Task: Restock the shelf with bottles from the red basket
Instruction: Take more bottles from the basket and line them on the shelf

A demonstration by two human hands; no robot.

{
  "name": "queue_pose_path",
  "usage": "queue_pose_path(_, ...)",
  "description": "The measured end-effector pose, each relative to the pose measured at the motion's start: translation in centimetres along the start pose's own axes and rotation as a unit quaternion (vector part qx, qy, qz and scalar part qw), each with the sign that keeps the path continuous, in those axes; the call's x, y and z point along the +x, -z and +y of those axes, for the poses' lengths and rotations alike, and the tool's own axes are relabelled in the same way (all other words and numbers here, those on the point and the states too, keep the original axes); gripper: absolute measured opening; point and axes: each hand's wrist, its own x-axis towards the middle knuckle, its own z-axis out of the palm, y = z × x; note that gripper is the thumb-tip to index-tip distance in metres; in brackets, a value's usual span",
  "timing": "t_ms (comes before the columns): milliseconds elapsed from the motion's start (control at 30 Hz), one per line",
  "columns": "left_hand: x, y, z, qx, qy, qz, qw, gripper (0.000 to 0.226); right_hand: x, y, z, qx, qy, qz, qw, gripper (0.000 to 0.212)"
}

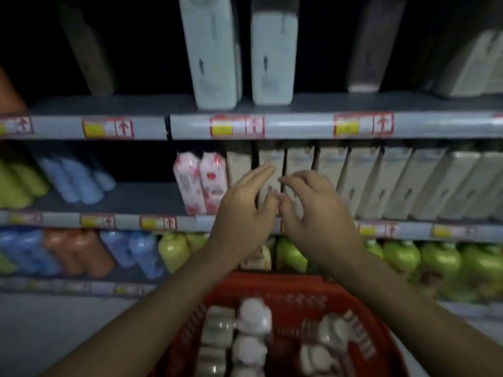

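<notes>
A red basket (pixel 364 308) sits low in the middle, with several pale bottles (pixel 253 319) lying inside. Both my hands are raised in front of the middle shelf (pixel 130 198). My left hand (pixel 245 210) has straight fingers and holds nothing. My right hand (pixel 313 208) has loosely curled fingers and is empty too. The two hands nearly touch at the thumbs, just before a row of pale rectangular bottles (pixel 364 183). Two pink bottles (pixel 201 183) stand left of that row.
Two tall white bottles (pixel 234 55) stand on the top shelf. Blue bottles (pixel 79 180) and green ones (pixel 16 186) lie at the middle shelf's left. The lower shelf holds blue, orange and green bottles (pixel 400 257). Price tags line each shelf edge (pixel 299 127).
</notes>
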Motion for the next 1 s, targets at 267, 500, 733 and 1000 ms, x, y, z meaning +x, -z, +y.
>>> queue_pose_path(267,-16.9,-6.5,-6.5,0.034,0.076,-0.242,0.967,0.058,-15.7,-6.9,3.6,-0.042,0.002,-0.372,0.927,0.067)
queue_pose_path(500,-23.1,-9.8,-8.4,0.024,0.064,-0.382,0.922,0.058,-21.7,-9.1,9.6,-0.103,-0.14,-0.545,0.82,0.031)
queue_pose_path(733,-25.7,-12.1,-10.9,0.041,0.131,-0.491,0.86,0.062,-26.7,-11.0,10.0,-0.066,-0.195,-0.551,0.809,0.071)
queue_pose_path(1000,-25.3,-14.8,-11.3,0.053,0.204,-0.496,0.843,0.063,-27.1,-12.4,10.5,-0.079,-0.176,-0.466,0.864,0.045)
